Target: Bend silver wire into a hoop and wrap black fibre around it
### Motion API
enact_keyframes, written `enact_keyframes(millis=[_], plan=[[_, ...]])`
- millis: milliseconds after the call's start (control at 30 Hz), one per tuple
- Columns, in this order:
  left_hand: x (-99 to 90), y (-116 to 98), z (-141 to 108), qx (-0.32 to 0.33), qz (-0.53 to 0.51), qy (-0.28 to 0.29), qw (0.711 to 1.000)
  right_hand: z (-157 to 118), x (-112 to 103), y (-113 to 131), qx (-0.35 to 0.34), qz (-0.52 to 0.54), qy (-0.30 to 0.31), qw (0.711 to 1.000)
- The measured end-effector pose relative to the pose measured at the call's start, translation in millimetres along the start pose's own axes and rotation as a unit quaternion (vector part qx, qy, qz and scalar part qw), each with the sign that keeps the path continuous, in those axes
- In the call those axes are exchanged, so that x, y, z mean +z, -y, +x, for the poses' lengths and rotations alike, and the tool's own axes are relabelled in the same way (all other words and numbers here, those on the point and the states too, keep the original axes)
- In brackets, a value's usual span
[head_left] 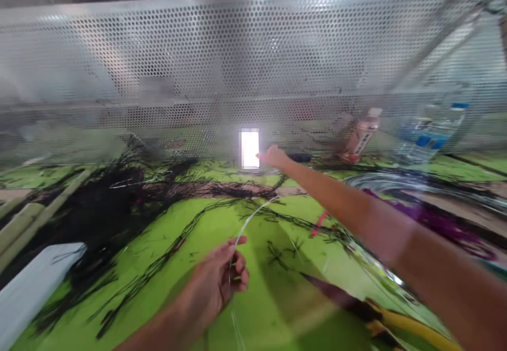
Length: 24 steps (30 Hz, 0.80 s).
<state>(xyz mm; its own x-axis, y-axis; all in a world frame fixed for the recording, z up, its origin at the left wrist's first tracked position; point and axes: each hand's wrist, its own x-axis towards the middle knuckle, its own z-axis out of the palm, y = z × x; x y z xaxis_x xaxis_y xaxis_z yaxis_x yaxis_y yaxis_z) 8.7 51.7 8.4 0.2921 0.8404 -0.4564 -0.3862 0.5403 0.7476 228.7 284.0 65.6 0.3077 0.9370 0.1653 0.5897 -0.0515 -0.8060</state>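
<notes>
My left hand (219,279) is closed around a thin clear line (246,221). The line arcs up from its thumb and hangs below the palm. Stretched far forward, my right hand (274,156) has a finger out at the glowing screen of a phone (249,149). The phone stands upright against a perforated metal panel. Blur hides whether that finger touches the glass. Below my right arm lie pliers or cutters with yellow handles (407,323) and a dark pointed tip. Thin black branching strands (170,253) lie around my left hand on the green surface.
The perforated panel (222,49) closes off the back. A pink bottle (361,134) and a clear water bottle (435,131) stand at right. Coiled clear line (380,182) and purple strands (439,227) lie nearby. At left are a black strand heap (106,219) and a white slab (39,287).
</notes>
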Motion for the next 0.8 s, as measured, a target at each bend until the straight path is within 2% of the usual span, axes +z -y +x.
enact_keyframes(millis=[67, 133, 233, 333, 533, 700, 800], plan=[[-4.4, 3, 1, -0.008, -0.011, 0.007, 1.000, 3, 48, 13, 0.057, -0.014, -0.030, 0.998], [-8.0, 5, 1, -0.018, -0.018, 0.015, 1.000, 2, 83, 22, 0.095, -0.020, -0.067, 0.993], [-11.5, 7, -2, -0.037, -0.021, 0.031, 0.999, 2, 110, 26, 0.123, -0.021, -0.118, 0.985], [-13.5, 9, -4, -0.054, -0.024, 0.039, 0.998, 5, 115, 24, 0.132, -0.022, -0.147, 0.980], [-13.2, 12, -5, -0.063, -0.030, 0.031, 0.997, 10, 112, 18, 0.142, -0.032, -0.161, 0.976], [-9.8, 10, -4, -0.057, -0.028, 0.021, 0.998, 9, 108, 18, 0.139, -0.037, -0.145, 0.979], [-9.1, 9, -1, -0.051, -0.030, 0.016, 0.998, 7, 95, 22, 0.135, -0.037, -0.122, 0.983]])
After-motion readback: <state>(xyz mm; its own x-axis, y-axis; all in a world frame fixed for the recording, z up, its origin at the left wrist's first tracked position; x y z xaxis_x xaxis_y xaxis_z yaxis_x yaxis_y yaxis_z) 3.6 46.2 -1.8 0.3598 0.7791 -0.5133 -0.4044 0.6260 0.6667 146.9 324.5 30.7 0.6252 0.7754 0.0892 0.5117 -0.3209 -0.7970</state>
